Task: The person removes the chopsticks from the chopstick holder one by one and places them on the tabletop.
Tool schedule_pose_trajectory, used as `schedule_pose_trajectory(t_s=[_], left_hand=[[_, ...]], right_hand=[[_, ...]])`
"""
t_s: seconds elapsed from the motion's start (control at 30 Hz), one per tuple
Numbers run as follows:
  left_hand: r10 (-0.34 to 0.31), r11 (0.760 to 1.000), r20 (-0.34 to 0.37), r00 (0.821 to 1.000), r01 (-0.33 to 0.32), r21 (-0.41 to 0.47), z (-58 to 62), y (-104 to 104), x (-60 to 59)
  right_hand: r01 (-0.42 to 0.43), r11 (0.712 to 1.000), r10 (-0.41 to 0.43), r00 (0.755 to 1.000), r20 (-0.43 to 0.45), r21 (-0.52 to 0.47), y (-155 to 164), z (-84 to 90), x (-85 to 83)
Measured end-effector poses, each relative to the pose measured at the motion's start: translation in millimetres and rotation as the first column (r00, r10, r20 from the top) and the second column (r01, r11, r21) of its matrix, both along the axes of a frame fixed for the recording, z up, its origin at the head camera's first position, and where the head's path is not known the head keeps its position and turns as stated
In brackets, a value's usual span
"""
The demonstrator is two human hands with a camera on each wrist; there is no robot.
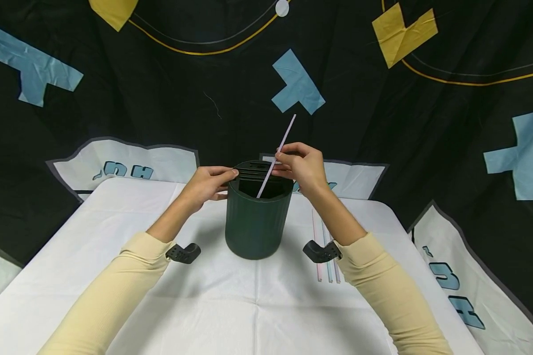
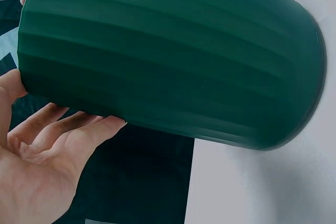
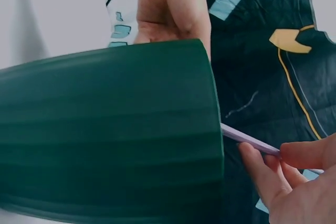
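Observation:
A dark green ribbed bin (image 1: 258,224) stands upright on the white table, its opening partly covered at the back by a slotted dark top (image 1: 254,170). At its upper left edge my left hand (image 1: 206,186) holds it, thumb on the rim and fingers along the side wall; the left wrist view shows that hand (image 2: 50,150) against the ribs (image 2: 168,66). My right hand (image 1: 305,166) pinches a thin lilac straw (image 1: 288,129) between thumb and fingers. The straw leans, its lower end inside the bin's open front part. In the right wrist view the bin wall hides that lower end.
Several thin straws (image 1: 328,256), pinkish, bluish and lilac, lie side by side on the table right of the bin, partly behind my right forearm. The white tablecloth (image 1: 222,315) spreads to a black patterned curtain (image 1: 169,98) behind.

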State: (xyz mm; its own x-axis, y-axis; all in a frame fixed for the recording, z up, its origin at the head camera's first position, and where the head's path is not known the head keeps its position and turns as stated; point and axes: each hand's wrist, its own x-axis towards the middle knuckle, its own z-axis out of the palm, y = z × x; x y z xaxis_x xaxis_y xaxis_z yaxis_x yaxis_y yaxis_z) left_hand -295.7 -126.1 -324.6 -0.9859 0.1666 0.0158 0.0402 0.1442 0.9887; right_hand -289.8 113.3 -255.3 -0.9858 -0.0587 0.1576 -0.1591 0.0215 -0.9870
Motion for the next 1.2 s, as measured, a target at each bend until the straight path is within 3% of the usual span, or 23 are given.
schedule_pose_trajectory(t_s=[0.53, 0.9, 1.2], left_hand=[[0.005, 1.000, 0.008, 1.000, -0.005, -0.009, 0.6, 1, 0.1], [0.006, 1.000, 0.013, 1.000, -0.005, -0.025, 1.7, 0, 0.8], [0.004, 1.000, 0.011, 1.000, -0.004, -0.019, 1.1, -1, 0.3]], right_hand=[[0.133, 0.977, -0.138, 0.990, -0.024, -0.165, 45, 15.9, -6.1], [0.221, 0.971, -0.222, 0.975, -0.007, -0.092, 75, 24.7, -0.5], [0.204, 0.976, -0.210, 0.974, 0.087, 0.072, 104, -4.3, -2.7]])
